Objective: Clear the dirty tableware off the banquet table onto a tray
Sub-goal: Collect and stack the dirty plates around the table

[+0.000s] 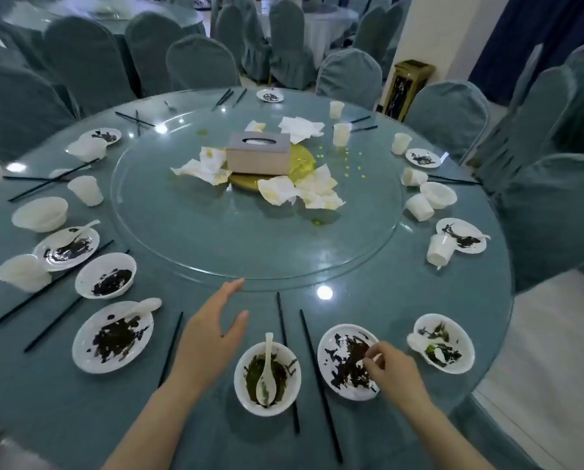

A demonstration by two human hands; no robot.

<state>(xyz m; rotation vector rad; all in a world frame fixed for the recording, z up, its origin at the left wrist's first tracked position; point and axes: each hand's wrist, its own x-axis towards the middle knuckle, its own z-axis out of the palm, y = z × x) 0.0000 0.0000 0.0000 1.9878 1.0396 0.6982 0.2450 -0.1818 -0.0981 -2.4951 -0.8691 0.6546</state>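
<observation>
A round banquet table (pixel 216 418) with a teal cloth carries dirty white plates, bowls, cups and black chopsticks around its rim. In front of me stands a stained bowl (pixel 294 395) with a white spoon (pixel 266 371) in it. Right of it lies a smeared plate (pixel 334 361). My right hand (pixel 394 371) rests over that plate's right edge, fingers pinched at the rim. My left hand (pixel 212 334) hovers open, fingers reaching toward the edge of the glass turntable (pixel 216 239). No tray is in view.
The turntable holds a tissue box (pixel 258 152), crumpled napkins (pixel 300 191) and a yellow dish (pixel 304 161). Black chopsticks (pixel 319 385) lie between bowl and plate. More dirty plates (pixel 112 337) sit at left, another bowl (pixel 444 347) at right. Covered chairs (pixel 348 76) ring the table.
</observation>
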